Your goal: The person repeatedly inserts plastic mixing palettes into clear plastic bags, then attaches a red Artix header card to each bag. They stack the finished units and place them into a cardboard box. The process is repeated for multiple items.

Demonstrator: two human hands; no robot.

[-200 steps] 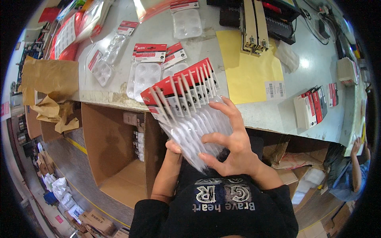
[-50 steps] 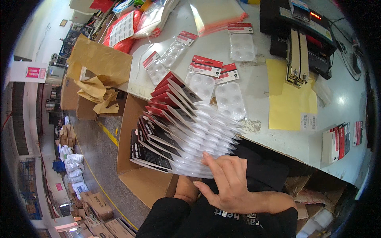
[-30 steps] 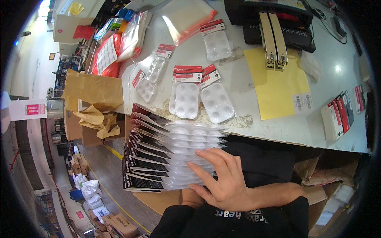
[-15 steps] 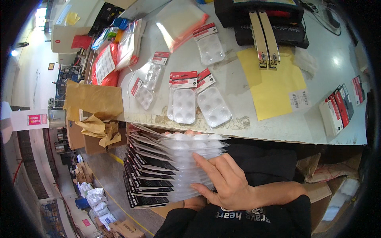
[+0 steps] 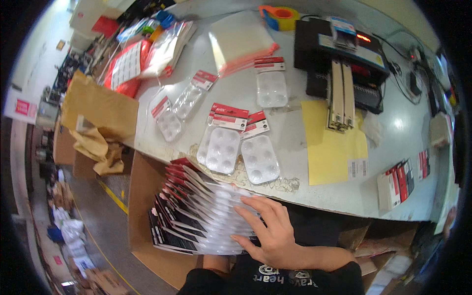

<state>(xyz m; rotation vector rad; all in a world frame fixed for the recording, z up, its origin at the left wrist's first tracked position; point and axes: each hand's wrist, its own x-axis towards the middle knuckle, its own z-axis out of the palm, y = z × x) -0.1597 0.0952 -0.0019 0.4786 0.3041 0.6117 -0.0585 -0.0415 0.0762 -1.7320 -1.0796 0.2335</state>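
Note:
A fanned stack of bagged white plastic paint palettes (image 5: 221,216) with red and black header cards is in front of me, below the table edge. My left hand (image 5: 216,263) holds it from underneath; only the wrist shows plainly, and the stack hides most of the fingers. Against the right side of the stack lies my right hand (image 5: 270,228), its fingers stretched and spread, touching the bag ends. An open cardboard box (image 5: 140,206) stands under the header-card end. More bagged palettes lie on the table beyond, among them a six-well palette (image 5: 223,150) and another beside it (image 5: 260,160).
The white table (image 5: 290,132) carries clear plastic bags (image 5: 238,42), a black machine (image 5: 339,49) with a metal guide, a yellow sheet (image 5: 324,157), a tape dispenser (image 5: 280,18) and a stack of carded packs (image 5: 396,184). Brown paper (image 5: 98,147) lies at the left.
My view has shifted, so the table sits lower. The stack has swung and tilted over the cardboard box, which now shows more. My right hand stays at the stack's side, fingers slightly more spread.

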